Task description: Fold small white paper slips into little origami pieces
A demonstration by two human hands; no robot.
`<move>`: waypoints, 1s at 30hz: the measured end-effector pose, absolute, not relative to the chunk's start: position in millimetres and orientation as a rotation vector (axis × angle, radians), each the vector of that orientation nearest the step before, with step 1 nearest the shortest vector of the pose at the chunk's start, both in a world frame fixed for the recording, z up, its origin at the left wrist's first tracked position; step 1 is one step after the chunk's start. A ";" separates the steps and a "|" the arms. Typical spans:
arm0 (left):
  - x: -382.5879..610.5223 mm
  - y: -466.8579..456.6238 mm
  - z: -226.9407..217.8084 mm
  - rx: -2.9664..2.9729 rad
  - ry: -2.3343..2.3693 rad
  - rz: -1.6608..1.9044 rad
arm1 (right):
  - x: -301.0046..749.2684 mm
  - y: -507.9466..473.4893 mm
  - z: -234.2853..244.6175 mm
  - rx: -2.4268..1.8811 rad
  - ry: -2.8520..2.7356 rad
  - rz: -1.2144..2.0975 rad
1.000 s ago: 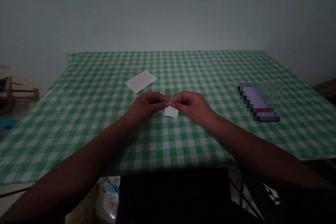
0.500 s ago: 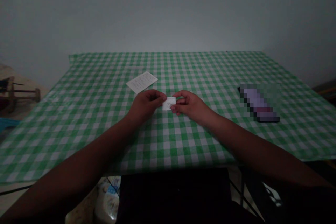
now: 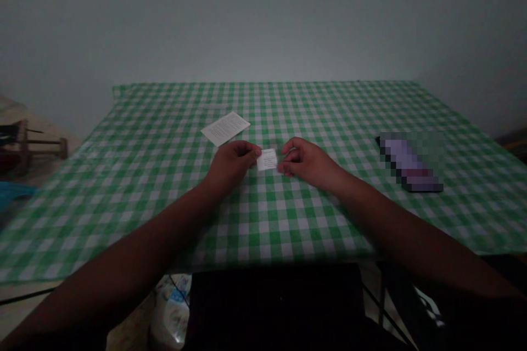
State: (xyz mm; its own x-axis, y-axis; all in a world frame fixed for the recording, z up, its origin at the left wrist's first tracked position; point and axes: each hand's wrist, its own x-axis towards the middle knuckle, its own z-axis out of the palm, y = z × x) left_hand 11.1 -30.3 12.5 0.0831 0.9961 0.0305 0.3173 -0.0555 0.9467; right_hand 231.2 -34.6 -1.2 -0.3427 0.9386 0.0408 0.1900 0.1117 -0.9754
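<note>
Dim, grainy view: soft light on the upper wall [image 3: 263, 22], deep shadow along the bottom, a pixelated patch [image 3: 409, 162] at right.

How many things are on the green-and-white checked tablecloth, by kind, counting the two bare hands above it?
White printed paper pieces: 2 (small white printed paper slip, larger white printed paper card)
Blurred, pixelated object: 1
Bare hands: 2 (left hand, right hand)
Total: 5
</note>
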 end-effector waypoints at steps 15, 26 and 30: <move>10.5 -24.2 -5.6 2.319 1.435 0.637 | 217.5 -35.5 -18.7 -0.991 -2.482 0.305; 14.6 -28.0 -8.4 2.530 1.362 0.565 | 212.0 -33.2 -16.8 -1.229 -2.398 0.276; 14.1 -28.2 -6.7 2.525 1.360 0.571 | 212.5 -30.5 -14.9 -1.361 -2.317 0.302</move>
